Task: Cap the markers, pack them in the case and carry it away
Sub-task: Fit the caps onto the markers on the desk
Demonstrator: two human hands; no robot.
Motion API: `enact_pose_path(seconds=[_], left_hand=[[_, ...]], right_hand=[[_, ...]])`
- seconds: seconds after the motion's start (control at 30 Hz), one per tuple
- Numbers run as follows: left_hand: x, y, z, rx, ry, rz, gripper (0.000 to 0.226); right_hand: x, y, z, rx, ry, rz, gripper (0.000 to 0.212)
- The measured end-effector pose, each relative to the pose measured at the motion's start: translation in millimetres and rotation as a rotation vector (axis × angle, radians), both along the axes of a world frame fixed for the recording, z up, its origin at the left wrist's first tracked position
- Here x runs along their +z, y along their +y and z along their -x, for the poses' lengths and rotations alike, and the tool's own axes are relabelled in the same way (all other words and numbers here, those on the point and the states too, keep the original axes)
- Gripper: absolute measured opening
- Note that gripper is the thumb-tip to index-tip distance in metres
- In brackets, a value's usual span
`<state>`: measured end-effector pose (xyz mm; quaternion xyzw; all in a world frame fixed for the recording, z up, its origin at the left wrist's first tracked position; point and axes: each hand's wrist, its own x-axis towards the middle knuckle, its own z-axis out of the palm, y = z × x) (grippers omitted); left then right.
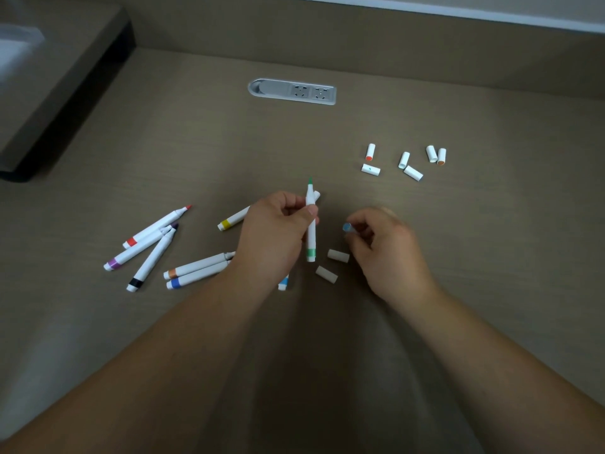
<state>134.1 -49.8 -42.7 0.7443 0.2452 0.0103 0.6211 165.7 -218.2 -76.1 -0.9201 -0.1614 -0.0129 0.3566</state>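
Note:
My left hand grips an uncapped green marker upright, tip pointing away. My right hand pinches a small cap with a blue end just right of the marker. Two white caps lie on the table between my hands. Several more caps are scattered at the far right. Uncapped markers lie to the left: red, purple, black, orange, blue, and yellow. A light-blue marker is mostly hidden under my left hand. No case is in view.
A socket panel is set into the brown table at the back centre. A raised dark-edged shelf stands at the far left. A wall edge runs along the back.

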Motion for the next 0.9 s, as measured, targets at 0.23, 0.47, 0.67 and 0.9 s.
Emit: enact_pose_path(seconds=[0.23, 0.47, 0.67, 0.9], left_hand=[[2, -1, -3, 0.007, -0.008, -0.017, 0.015], [1, 2, -2, 0.019, -0.002, 0.0, 0.012], [2, 16, 2, 0.043, -0.007, 0.006, 0.007], [1, 33, 3, 0.083, -0.02, 0.055, 0.01]], right_hand=[[10, 4, 17, 0.015, 0.078, -0.159, 0.027], [6, 6, 5, 0.053, 0.009, -0.073, 0.024], [-9, 13, -15, 0.139, -0.026, 0.142, 0.027], [-5, 26, -21, 0.098, -0.026, 0.188, 0.027]])
